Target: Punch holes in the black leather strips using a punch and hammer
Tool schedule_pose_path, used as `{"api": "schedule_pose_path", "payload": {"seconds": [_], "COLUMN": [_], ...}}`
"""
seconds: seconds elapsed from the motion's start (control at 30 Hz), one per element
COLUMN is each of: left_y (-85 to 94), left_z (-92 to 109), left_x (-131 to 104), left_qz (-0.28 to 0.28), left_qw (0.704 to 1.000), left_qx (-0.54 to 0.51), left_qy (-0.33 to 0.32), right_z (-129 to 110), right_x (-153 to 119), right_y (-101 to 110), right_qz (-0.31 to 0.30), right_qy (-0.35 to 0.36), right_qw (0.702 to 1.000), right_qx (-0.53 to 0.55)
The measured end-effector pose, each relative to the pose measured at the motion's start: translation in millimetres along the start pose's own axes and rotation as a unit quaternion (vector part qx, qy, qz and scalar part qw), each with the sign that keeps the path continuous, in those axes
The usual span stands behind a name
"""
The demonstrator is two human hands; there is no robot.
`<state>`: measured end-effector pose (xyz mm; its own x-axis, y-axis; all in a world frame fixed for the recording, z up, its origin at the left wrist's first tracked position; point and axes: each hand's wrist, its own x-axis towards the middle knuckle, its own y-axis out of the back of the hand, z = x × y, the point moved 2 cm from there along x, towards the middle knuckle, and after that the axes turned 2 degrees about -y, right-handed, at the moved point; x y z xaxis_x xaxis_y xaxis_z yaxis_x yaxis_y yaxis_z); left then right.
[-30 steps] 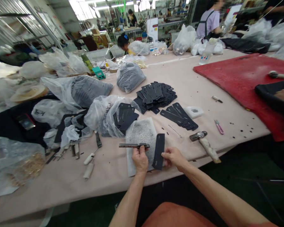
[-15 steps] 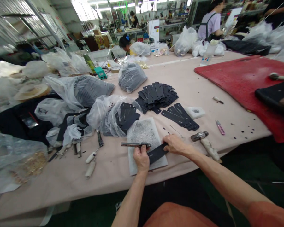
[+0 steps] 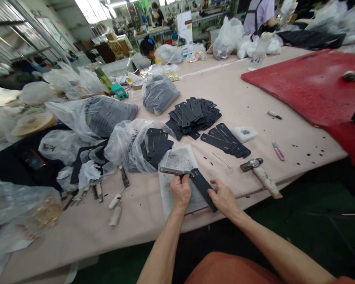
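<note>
My left hand point(image 3: 182, 191) is closed around a long metal punch point(image 3: 174, 171), which lies nearly level with its end at one end of a black strip point(image 3: 204, 188). My right hand point(image 3: 223, 199) pinches the right edge of that strip, its fingers curled. Beneath both is a pale, speckled slab point(image 3: 168, 189), with the strip slanting across it towards the table's front edge. To the right rests a hammer point(image 3: 262, 175) with a wrapped handle. Several more black strips point(image 3: 225, 140) are fanned out beyond my right hand.
A heap of black strips point(image 3: 193, 114) lies farther back, beside an opened plastic bag point(image 3: 122, 146) of strips. Pink snips point(image 3: 278, 151), a white block point(image 3: 244, 134) and a red mat point(image 3: 307, 86) are at right. Hand tools point(image 3: 115, 201) lie at left. Co-workers sit beyond.
The black strip has swung round, its near end now pointing towards the table edge. My right hand moved down and right along it. The punch in my left hand tilts and reaches the strip's far end.
</note>
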<state>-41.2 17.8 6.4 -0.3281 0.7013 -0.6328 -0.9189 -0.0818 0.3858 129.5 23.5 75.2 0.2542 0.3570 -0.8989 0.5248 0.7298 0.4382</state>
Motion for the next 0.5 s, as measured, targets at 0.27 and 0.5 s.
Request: {"api": "schedule_pose_path", "payload": {"seconds": [0.27, 0.5], "left_y": [-17.4, -17.4], "left_z": [-12, -2], "left_x": [7, 12], "left_qz": [-0.084, -0.106], "left_qw": [0.996, 0.994], "left_qx": [-0.007, -0.008], "left_qy": [-0.042, -0.034], "right_z": [-7, -6], "right_x": [-5, 13], "right_y": [-3, -11], "right_qz": [-0.017, 0.013], "right_qy": [0.096, 0.176], "right_qw": [0.987, 0.984], "right_qx": [-0.127, -0.009]}}
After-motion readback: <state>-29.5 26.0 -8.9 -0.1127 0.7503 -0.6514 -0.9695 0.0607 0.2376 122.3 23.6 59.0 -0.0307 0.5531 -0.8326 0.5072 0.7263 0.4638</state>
